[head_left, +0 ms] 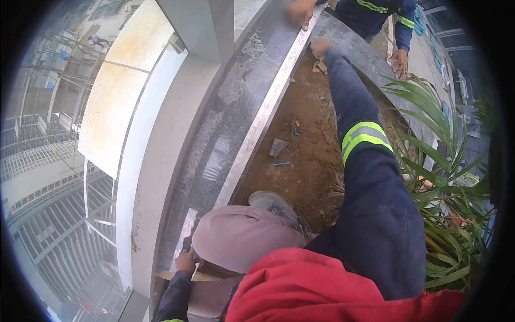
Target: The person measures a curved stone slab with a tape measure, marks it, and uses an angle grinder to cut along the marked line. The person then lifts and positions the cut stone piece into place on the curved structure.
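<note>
Two hands, well apart: left hand point(185, 261) near, fingers curled at a short pale piece point(184, 236), grip can't tell; right hand point(321, 46) far, fingers bent, can't tell if pinching. Long pale strip point(261, 119) runs near-to-far along dark stone slab point(225, 115); co-worker's hand point(302, 12) at far end.
</note>
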The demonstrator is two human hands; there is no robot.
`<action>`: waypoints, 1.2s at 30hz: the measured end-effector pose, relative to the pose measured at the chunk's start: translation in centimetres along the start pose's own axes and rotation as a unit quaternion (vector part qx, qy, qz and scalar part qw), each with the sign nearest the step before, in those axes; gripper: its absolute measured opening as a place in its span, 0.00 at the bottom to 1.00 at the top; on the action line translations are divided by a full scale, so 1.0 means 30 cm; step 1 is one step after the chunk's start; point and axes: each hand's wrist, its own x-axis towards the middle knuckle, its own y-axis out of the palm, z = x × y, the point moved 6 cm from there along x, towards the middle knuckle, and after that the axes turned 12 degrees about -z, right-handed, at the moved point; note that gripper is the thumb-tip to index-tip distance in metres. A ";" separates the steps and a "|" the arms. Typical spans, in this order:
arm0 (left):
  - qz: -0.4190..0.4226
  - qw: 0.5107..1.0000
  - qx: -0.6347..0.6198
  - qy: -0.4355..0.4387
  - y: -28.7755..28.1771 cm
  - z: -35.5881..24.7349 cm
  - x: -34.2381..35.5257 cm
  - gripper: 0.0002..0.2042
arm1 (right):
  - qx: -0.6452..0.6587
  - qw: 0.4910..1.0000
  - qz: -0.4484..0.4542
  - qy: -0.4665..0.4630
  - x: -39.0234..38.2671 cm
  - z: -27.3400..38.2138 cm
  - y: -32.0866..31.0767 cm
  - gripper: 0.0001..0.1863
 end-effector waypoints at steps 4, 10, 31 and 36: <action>0.019 1.000 -0.016 -0.004 -0.004 -0.024 -0.019 0.24 | 0.150 0.972 -0.059 0.173 -0.301 0.295 0.092 0.22; 0.021 1.000 0.012 0.011 0.019 -0.015 0.015 0.17 | 0.250 0.937 -0.111 0.218 -0.396 0.276 0.039 0.21; -0.029 0.999 0.010 0.028 -0.010 -0.031 0.012 0.19 | 0.075 0.989 -0.057 0.112 -0.063 0.007 0.008 0.16; -0.042 0.999 -0.002 0.034 -0.003 -0.022 -0.007 0.33 | 0.227 0.951 -0.095 0.186 -0.511 0.380 0.044 0.22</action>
